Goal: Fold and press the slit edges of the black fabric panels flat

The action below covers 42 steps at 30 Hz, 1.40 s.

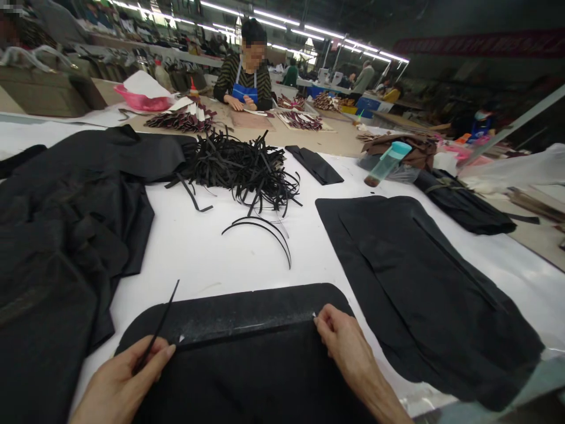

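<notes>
A black fabric panel (247,377) with rounded corners lies in front of me on the white table. Across its upper part runs a shiny, whitish band (238,327). My left hand (132,371) is closed on a thin black strip (166,309), which sticks up past the fingers; the thumb and fingertips rest at the left end of the band. At the band's right end my right hand (342,335) pinches at the panel's fabric edge. Small white bits show beside both hands' fingertips.
A heap of black strips (238,168) lies beyond the panel, with loose curved strips (265,224) nearer. Black fabric (66,235) is piled left; stacked black panels (419,282) lie right. A bottle with a turquoise lid (388,164) lies behind them. A person (247,70) works opposite.
</notes>
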Motion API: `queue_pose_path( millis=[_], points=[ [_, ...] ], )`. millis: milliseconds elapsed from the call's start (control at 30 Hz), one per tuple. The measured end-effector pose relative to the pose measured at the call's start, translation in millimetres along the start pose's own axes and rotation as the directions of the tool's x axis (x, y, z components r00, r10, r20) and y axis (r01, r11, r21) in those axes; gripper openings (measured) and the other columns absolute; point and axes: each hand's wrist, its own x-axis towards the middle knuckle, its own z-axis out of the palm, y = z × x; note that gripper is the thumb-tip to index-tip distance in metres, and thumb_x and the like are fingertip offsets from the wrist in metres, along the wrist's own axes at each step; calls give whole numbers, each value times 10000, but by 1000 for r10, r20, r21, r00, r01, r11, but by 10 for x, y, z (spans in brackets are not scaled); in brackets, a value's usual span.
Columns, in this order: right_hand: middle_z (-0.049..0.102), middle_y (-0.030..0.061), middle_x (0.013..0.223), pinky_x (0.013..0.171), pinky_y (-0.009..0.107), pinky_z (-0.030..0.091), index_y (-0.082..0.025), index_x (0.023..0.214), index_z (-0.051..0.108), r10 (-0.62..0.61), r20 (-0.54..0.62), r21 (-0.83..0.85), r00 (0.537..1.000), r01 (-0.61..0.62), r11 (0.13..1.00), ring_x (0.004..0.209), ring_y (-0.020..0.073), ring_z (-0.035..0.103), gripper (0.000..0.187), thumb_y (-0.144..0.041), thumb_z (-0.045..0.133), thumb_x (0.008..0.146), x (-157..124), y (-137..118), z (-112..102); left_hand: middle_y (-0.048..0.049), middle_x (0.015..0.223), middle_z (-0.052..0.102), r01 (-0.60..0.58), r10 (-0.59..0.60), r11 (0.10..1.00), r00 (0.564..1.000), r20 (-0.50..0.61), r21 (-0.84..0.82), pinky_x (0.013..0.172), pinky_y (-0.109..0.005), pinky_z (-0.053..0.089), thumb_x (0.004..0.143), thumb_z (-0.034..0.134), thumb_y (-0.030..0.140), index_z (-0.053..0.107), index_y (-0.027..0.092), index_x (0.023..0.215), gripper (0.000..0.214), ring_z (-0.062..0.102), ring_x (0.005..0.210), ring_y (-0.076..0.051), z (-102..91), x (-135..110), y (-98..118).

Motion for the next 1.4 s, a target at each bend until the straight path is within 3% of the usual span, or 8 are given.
queue_pose_path(
  millis=[167, 267, 433, 833, 1167, 1400],
  points=[
    [449, -25, 545, 436, 242, 295, -235, 680, 387, -40, 78, 96, 996, 33, 995, 468, 155, 446, 268, -433, 349, 857, 26, 205, 76, 37, 554, 380, -98, 95, 990, 995, 27, 104, 511, -245, 299, 682, 478, 529, 475, 200, 592, 341, 378, 556, -146, 31, -126, 325],
    [430, -23, 552, 456, 252, 323, -239, 673, 395, -41, 131, 133, 991, 23, 991, 492, 167, 443, 327, -518, 344, 837, 78, 299, 109, 36, 542, 382, -116, 113, 981, 993, 27, 157, 504, -251, 280, 710, 419, 466, 460, 197, 594, 296, 373, 547, -144, 40, -141, 403],
    [410, -17, 580, 466, 254, 351, -246, 666, 407, -37, 165, 170, 986, 9, 985, 525, 179, 420, 334, -545, 358, 806, 84, 299, 88, 35, 525, 401, -103, 103, 974, 995, 10, 203, 501, -259, 267, 703, 421, 410, 470, 193, 584, 253, 381, 532, -143, 17, -140, 397],
    [434, -28, 519, 437, 230, 331, -230, 633, 436, -57, 93, 99, 994, 47, 994, 477, 161, 438, 285, -468, 408, 787, 79, 217, 26, 37, 526, 438, -121, 120, 946, 993, 19, 301, 514, -245, 261, 728, 438, 271, 497, 186, 605, 161, 431, 543, -137, 35, -65, 308],
    [444, -48, 515, 480, 245, 337, -240, 671, 407, -38, 107, 27, 994, 36, 999, 489, 169, 483, 283, -476, 350, 815, 104, 294, 80, 63, 543, 387, -174, 185, 880, 983, 19, 442, 536, -254, 227, 777, 442, 214, 371, 213, 633, 161, 405, 552, -129, 61, -37, 245],
    [440, -55, 522, 451, 237, 323, -246, 700, 302, -49, -10, 105, 999, 50, 993, 459, 158, 466, 250, -462, 340, 819, 82, 246, 110, 56, 577, 416, -152, 188, 803, 982, -4, 576, 556, -267, 205, 815, 429, 196, 328, 231, 719, 143, 426, 556, -152, 77, -139, 300]
  ],
)
